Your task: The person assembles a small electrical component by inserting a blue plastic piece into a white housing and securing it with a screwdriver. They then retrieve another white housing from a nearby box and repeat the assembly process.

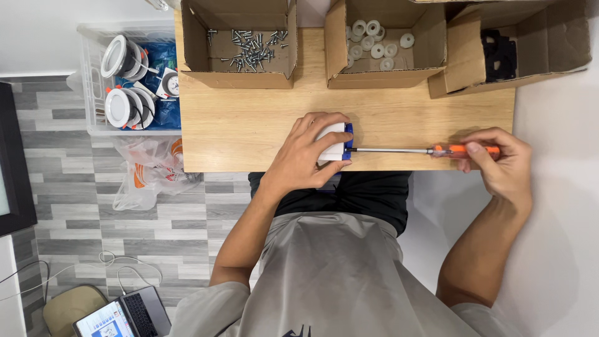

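Note:
My left hand (pixel 304 153) grips a small white part with a blue piece (pixel 337 143) at the front edge of the wooden table (pixel 249 125), holding it on its side. My right hand (pixel 499 160) holds the orange handle of a long screwdriver (pixel 424 150). The metal shaft lies level and its tip meets the blue side of the part. The hand hides most of the white part.
Three open cardboard boxes stand along the table's back: one with several screws (pixel 249 47), one with several white round discs (pixel 377 42), one with black parts (pixel 499 55). A clear crate of round white lamp fittings (pixel 128 81) and a plastic bag (pixel 153 168) sit on the floor at left. A laptop (pixel 121 315) lies bottom left.

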